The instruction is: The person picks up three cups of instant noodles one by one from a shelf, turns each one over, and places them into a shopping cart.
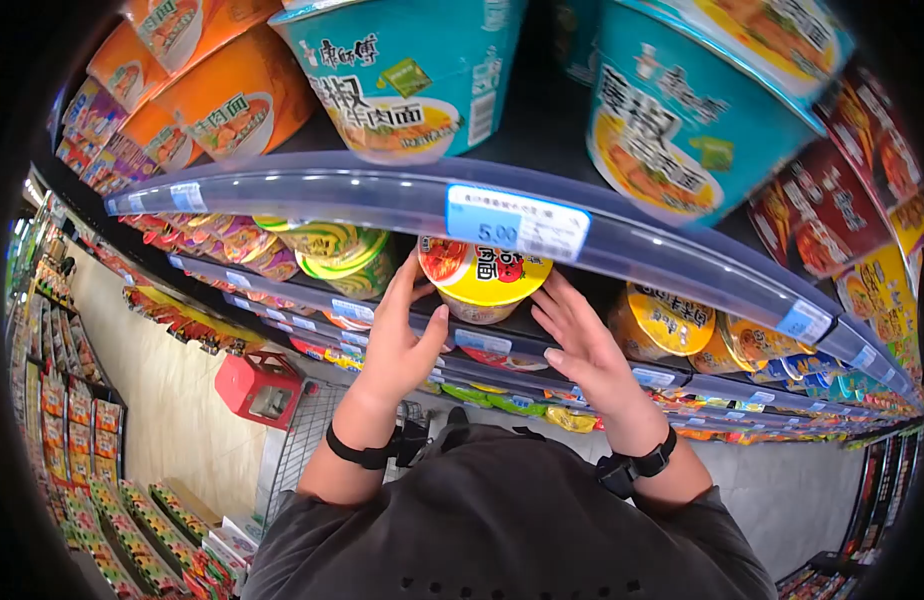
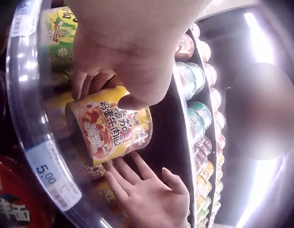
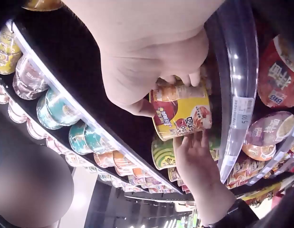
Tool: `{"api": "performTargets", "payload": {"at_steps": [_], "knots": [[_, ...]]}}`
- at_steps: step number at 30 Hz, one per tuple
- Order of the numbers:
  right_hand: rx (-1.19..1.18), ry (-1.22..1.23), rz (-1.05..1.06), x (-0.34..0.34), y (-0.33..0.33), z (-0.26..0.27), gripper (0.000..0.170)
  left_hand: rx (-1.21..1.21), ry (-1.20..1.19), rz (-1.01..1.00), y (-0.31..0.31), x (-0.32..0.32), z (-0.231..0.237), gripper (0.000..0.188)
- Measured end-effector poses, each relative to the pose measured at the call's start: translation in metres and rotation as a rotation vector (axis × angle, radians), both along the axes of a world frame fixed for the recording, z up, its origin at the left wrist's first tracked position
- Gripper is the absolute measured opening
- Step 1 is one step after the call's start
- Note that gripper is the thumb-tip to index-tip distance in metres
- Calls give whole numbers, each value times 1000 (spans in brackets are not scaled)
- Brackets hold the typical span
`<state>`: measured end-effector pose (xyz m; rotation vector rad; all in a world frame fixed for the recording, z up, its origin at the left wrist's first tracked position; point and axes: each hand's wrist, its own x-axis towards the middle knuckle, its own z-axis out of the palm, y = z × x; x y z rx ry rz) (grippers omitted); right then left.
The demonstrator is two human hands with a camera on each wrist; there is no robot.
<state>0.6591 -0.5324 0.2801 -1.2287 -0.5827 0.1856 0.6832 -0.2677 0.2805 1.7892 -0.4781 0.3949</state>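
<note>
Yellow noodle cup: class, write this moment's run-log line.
left hand: fingers at one side of yellow noodle cup; right hand: fingers at opposite side; price label: reads 5.00

The round yellow noodle cup [image 1: 479,313] I touch looks like coated paper, smooth along its wall, and its printed yellow lid [image 1: 497,285] has a glossy skin. The long, curved, see-through shelf strip [image 1: 352,185] is shiny plastic, streaked with reflections; its white-and-blue rectangular price label [image 1: 517,222] looks like flat paper. The teal, bucket-shaped noodle tubs [image 1: 482,60] look smooth, with a light gloss. My dark grey cloth shirt [image 1: 502,530] is matt and softly creased, and my black wrist strap [image 1: 357,452] looks dull too. The pale floor [image 1: 172,400] has a smooth, wood-like grain with a faint sheen.
</note>
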Motion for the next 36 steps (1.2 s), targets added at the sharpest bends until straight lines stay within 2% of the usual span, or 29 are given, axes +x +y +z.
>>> {"api": "performTargets", "payload": {"at_steps": [6,8,12,14,19,21,25,30,36], "knots": [[-27,110,-24,22,11,-10,83,34,75,-41,24,33,-13,60],[-68,162,-27,23,11,-9,81,61,100,-33,27,35,-14,54],[-37,186,-12,25,6,-13,79,69,141,-56,32,30,-8,55],[-16,180,12,25,6,-10,71,81,140,-20,32,27,-9,57],[-74,161,17,18,6,-3,73,45,121,-4,32,15,-10,58],[-59,124,-23,11,2,-1,75,190,66,97,32,8,-12,59],[-117,122,38,-17,-23,4,69,152,70,173,24,-25,-9,57],[-149,224,116,-71,-60,-15,49,202,126,224,1,-91,-26,52],[-183,327,183,-124,-96,-60,45,240,218,240,-30,-180,-43,50]]}}
